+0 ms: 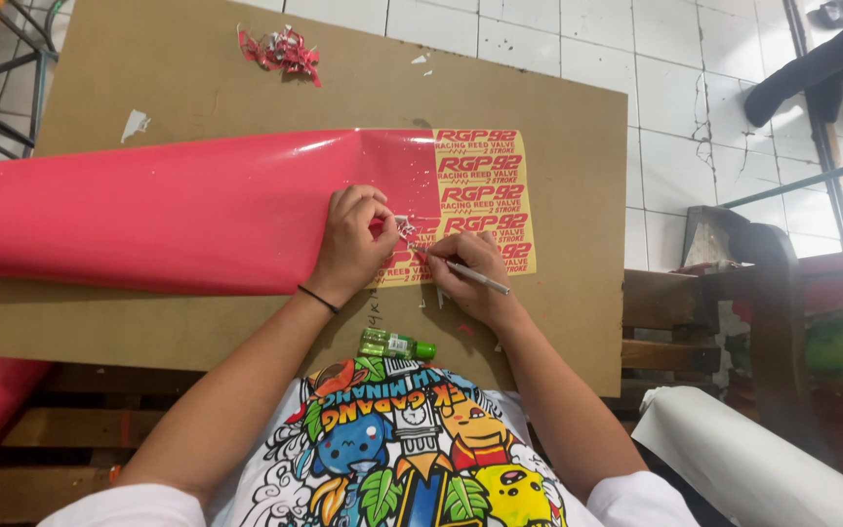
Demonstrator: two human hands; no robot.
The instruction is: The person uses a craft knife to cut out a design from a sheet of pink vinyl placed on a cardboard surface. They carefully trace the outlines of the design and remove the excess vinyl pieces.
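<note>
Right now, label by label:
Right hand (470,278): closed pen-fashion on slim silver weeding tool (472,276), tip pointing up-left into the sheet.
Left hand (355,239): nearer the strip; fingertips pinched on small curled scrap of red vinyl (407,230), just left of the tool tip.
Sheet: glossy red vinyl sheet (168,210), long axis left to right, weeded yellow backing with red lettering (485,195) at its right end.
Support: flat brown cardboard board (197,78) beneath the sheet.
Near edge of board: small green plastic bottle (394,344), lying on its side.
Far edge: heap of red scraps (283,49).
</note>
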